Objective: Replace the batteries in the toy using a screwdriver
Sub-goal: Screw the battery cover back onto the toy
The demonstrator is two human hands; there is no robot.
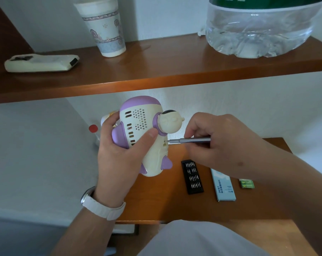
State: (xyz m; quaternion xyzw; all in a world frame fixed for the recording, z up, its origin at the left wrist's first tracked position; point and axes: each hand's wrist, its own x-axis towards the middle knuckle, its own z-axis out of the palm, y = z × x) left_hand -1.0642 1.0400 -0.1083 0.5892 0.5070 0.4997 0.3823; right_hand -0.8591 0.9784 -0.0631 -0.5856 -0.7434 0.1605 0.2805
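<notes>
1. Purple-and-cream toy (143,137) is up in the air, with the left hand (119,152) wrapped round its body.
2. Right hand (212,141) pinches a precision screwdriver (191,140), tip in a screw on the toy's side.
3. Looks early: cover not yet off. Green battery pack (246,183) lies below-right of the toy, beyond the bit tray (192,176).

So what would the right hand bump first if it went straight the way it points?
The toy: the right hand aims its screwdriver left, tip seemingly already at a hole in its side.
</notes>
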